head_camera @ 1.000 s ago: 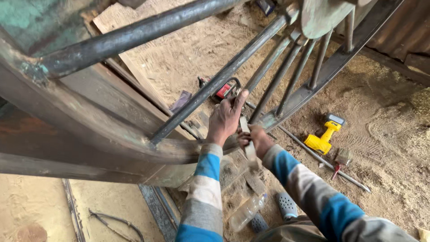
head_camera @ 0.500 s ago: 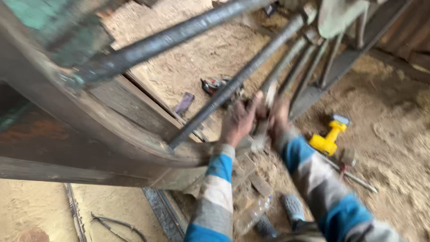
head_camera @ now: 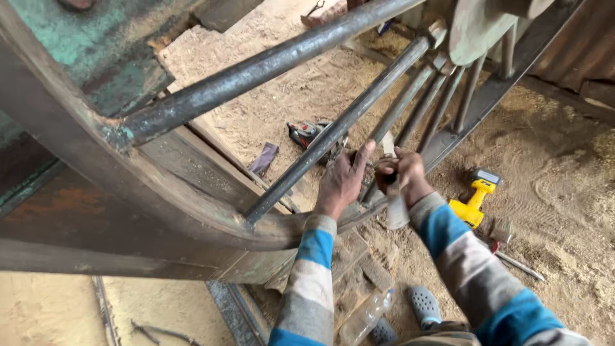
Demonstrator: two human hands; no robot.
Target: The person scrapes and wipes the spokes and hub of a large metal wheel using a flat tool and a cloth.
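Both hands grip a pale strip between steel rods.

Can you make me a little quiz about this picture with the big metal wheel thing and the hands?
1. True or false: the yellow drill lies on the sandy ground, in nobody's hand.
2. Which is nearer the right hand? A) the yellow drill B) the purple strip
3. Fill in: the left hand rests against a dark metal ____ of the big curved frame.

Key
1. True
2. A
3. bar
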